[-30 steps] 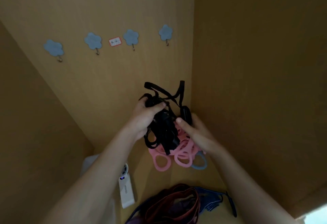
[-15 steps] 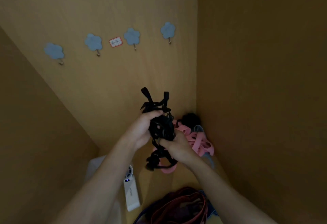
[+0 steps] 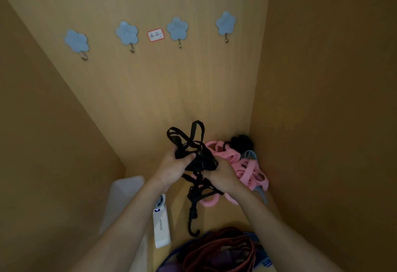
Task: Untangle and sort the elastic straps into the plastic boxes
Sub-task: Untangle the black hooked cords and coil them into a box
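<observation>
A tangled bundle of black elastic straps is held up between both hands in the middle of the view. My left hand grips the bundle's left side, thumb on top. My right hand grips its lower right part. A black strap end with a hook dangles below the hands. Behind them, in the corner of the wooden shelf, lies a heap of pink straps with a pale blue strap and another black clump.
A translucent plastic box stands at the lower left, next to a white handheld device. A pile of dark red and blue straps lies at the bottom edge. Several blue flower hooks hang on the back wall. Wooden walls close in left and right.
The black bundle has come free of the pink heap, which now lies in the corner. My right hand moved from the pink straps onto the black bundle, and a hooked end now hangs lower.
</observation>
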A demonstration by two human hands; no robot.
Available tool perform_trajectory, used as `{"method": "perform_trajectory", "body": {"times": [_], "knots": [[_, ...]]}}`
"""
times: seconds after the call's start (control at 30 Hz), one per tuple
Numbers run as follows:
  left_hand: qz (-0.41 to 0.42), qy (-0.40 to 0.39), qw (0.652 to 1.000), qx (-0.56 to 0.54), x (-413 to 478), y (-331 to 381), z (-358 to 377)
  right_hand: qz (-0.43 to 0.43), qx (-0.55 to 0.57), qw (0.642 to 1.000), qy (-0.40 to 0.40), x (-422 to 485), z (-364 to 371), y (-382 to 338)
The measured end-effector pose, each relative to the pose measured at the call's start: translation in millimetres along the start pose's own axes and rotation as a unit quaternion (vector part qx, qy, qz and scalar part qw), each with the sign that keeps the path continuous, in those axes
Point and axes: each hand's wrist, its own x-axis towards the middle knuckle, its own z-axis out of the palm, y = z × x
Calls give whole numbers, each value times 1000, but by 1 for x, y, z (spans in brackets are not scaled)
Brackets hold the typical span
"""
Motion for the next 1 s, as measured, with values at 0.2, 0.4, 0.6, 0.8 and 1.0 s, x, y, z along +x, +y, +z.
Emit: {"method": "perform_trajectory", "body": {"times": [0.2, 0.4, 0.6, 0.8, 1.0], "knots": [[74, -26, 986, 149, -2, -32, 18, -23, -169, 985, -41, -4, -5, 25], [94, -72, 929, 350, -19, -59, 29, 40, -323, 944, -53, -11, -17, 53], [106, -139, 956, 237, -34, -71, 45, 23, -411, 904, -113, -18, -22, 60], [104, -118, 906, 392, -21, -92, 63, 44, -329, 937, -113, -2, -62, 19], [103, -93, 859, 493, -11, -116, 77, 38, -325, 934, 145, 54, -97, -5]]}}
